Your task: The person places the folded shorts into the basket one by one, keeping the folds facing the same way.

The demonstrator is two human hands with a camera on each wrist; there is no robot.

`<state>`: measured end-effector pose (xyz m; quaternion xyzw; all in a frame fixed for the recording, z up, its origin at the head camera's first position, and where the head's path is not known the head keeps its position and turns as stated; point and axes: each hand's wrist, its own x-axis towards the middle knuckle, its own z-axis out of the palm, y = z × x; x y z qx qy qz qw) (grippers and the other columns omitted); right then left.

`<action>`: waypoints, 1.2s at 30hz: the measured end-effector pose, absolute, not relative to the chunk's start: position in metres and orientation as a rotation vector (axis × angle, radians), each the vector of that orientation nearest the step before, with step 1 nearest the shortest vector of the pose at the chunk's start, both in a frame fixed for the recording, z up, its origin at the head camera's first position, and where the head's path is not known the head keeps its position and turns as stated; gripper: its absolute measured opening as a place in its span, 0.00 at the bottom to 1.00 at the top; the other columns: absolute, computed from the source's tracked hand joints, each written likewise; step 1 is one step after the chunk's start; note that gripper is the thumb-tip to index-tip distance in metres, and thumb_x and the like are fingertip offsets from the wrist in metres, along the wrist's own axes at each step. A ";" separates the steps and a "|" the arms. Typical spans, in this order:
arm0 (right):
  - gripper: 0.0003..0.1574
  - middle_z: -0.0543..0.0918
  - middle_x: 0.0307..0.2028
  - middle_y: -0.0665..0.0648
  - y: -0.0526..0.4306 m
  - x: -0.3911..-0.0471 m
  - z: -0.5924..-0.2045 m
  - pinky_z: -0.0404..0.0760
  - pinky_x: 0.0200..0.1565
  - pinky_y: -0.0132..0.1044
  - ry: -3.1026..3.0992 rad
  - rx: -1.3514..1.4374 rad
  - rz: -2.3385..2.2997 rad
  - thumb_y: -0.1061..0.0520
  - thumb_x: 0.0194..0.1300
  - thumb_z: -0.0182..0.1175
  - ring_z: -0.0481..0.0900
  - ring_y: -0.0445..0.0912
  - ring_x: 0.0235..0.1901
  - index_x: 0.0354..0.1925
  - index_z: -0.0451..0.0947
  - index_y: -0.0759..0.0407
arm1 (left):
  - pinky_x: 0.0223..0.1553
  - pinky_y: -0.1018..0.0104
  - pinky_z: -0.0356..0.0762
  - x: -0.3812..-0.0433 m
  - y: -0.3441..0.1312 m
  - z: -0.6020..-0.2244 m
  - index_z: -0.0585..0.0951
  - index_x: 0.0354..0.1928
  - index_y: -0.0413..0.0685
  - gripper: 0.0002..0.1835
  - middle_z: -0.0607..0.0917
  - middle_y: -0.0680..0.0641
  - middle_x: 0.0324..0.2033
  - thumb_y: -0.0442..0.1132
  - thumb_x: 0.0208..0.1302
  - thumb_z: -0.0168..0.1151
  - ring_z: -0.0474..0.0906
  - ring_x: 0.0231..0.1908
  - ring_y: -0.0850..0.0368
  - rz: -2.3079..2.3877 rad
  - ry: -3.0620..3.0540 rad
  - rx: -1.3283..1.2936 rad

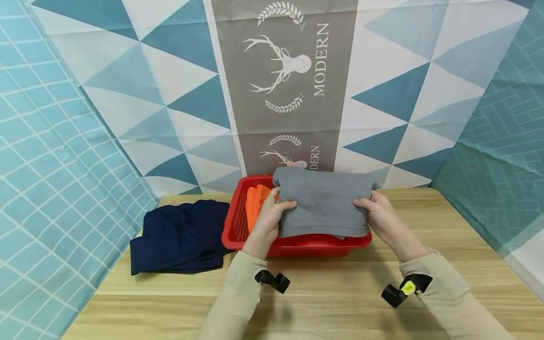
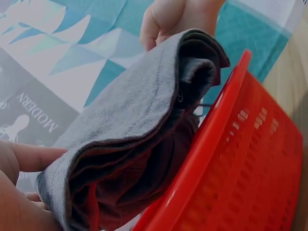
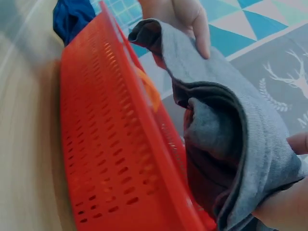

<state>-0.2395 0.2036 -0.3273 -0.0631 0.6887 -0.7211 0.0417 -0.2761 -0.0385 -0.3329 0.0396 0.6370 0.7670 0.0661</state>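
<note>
A folded grey garment (image 1: pixel 325 200) is stretched between my two hands over the red basket (image 1: pixel 297 246). My left hand (image 1: pixel 272 212) pinches its left end, thumb on top. At the other end my right hand (image 1: pixel 379 215) grips it the same way. Several folded layers show along the near edge of the grey cloth (image 2: pixel 130 101) in the left wrist view. In the right wrist view the cloth (image 3: pixel 260 125) hangs close by the basket's rim (image 3: pixel 144 96). Inside the basket, on the left, lies an orange cloth (image 1: pixel 255 203), partly hidden by my left hand.
A dark navy garment (image 1: pixel 180 236) lies bunched on the wooden table (image 1: pixel 331 297), left of the basket. Behind the table hangs a patterned cloth backdrop (image 1: pixel 289 94), with tile-print side walls (image 1: pixel 51 141).
</note>
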 end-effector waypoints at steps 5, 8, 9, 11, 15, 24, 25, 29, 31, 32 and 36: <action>0.36 0.55 0.62 0.63 0.191 -0.244 -0.332 0.55 0.64 0.48 2.170 -0.198 -2.147 0.60 0.67 0.45 0.57 0.51 0.60 0.66 0.42 0.71 | 0.44 0.59 0.70 -0.278 -0.054 -0.337 0.66 0.60 0.49 0.29 0.75 0.43 0.49 0.29 0.54 0.58 0.72 0.45 0.50 2.288 1.948 0.110; 0.35 0.53 0.64 0.66 0.185 -0.247 -0.335 0.53 0.64 0.52 2.173 -0.199 -2.134 0.61 0.67 0.45 0.55 0.55 0.62 0.66 0.42 0.71 | 0.49 0.55 0.68 -0.279 -0.061 -0.340 0.63 0.62 0.49 0.31 0.73 0.42 0.54 0.28 0.55 0.58 0.70 0.50 0.48 2.291 1.945 0.096; 0.36 0.53 0.64 0.66 0.183 -0.249 -0.336 0.53 0.64 0.52 2.173 -0.196 -2.128 0.61 0.67 0.45 0.54 0.56 0.62 0.66 0.42 0.70 | 0.51 0.54 0.67 -0.280 -0.063 -0.341 0.63 0.62 0.48 0.31 0.72 0.42 0.55 0.28 0.55 0.57 0.69 0.51 0.47 2.295 1.946 0.094; 0.36 0.53 0.65 0.67 0.180 -0.251 -0.337 0.53 0.64 0.52 2.162 -0.207 -2.132 0.62 0.67 0.45 0.54 0.56 0.63 0.66 0.41 0.70 | 0.53 0.52 0.65 -0.281 -0.066 -0.342 0.62 0.63 0.48 0.32 0.70 0.42 0.57 0.28 0.55 0.57 0.67 0.53 0.47 2.308 1.943 0.080; 0.38 0.50 0.66 0.67 0.174 -0.257 -0.341 0.50 0.65 0.53 2.103 -0.228 -2.140 0.64 0.66 0.44 0.51 0.57 0.65 0.67 0.38 0.69 | 0.57 0.49 0.60 -0.283 -0.073 -0.345 0.60 0.65 0.47 0.33 0.68 0.41 0.58 0.26 0.56 0.55 0.64 0.56 0.46 2.331 1.942 0.074; 0.36 0.58 0.61 0.67 0.163 -0.263 -0.355 0.60 0.62 0.53 2.173 -0.147 -2.002 0.62 0.65 0.49 0.60 0.57 0.60 0.65 0.44 0.70 | 0.61 0.45 0.54 -0.282 -0.086 -0.356 0.60 0.65 0.44 0.33 0.64 0.40 0.61 0.24 0.56 0.51 0.59 0.59 0.44 2.207 2.138 0.060; 0.36 0.60 0.60 0.68 0.162 -0.263 -0.356 0.62 0.61 0.53 2.198 -0.134 -1.976 0.62 0.65 0.50 0.61 0.57 0.59 0.64 0.46 0.70 | 0.61 0.45 0.54 -0.282 -0.088 -0.358 0.60 0.65 0.44 0.33 0.64 0.40 0.61 0.24 0.56 0.51 0.59 0.59 0.44 2.164 2.180 0.054; 0.36 0.62 0.59 0.68 0.161 -0.265 -0.362 0.63 0.60 0.53 2.255 -0.115 -1.891 0.61 0.63 0.51 0.62 0.57 0.58 0.63 0.48 0.71 | 0.61 0.44 0.54 -0.282 -0.093 -0.364 0.57 0.67 0.43 0.34 0.63 0.40 0.62 0.24 0.57 0.52 0.58 0.62 0.44 1.960 2.375 0.074; 0.37 0.61 0.60 0.68 0.161 -0.266 -0.363 0.62 0.61 0.54 2.277 -0.097 -1.852 0.61 0.63 0.52 0.62 0.58 0.59 0.64 0.47 0.70 | 0.61 0.44 0.55 -0.282 -0.095 -0.364 0.56 0.67 0.41 0.35 0.63 0.39 0.63 0.25 0.56 0.53 0.58 0.62 0.43 1.854 2.470 0.086; 0.38 0.60 0.61 0.68 0.161 -0.266 -0.364 0.61 0.61 0.55 2.293 -0.091 -1.826 0.60 0.63 0.52 0.61 0.59 0.59 0.64 0.47 0.70 | 0.61 0.44 0.56 -0.282 -0.095 -0.364 0.55 0.67 0.40 0.36 0.64 0.38 0.62 0.25 0.56 0.54 0.58 0.62 0.43 1.808 2.508 0.088; 0.42 0.58 0.62 0.71 0.161 -0.266 -0.362 0.60 0.61 0.55 2.440 -0.084 -1.701 0.60 0.61 0.54 0.59 0.61 0.60 0.65 0.45 0.73 | 0.59 0.45 0.61 -0.281 -0.093 -0.361 0.55 0.66 0.34 0.37 0.64 0.34 0.61 0.27 0.54 0.57 0.61 0.61 0.40 1.638 2.662 0.076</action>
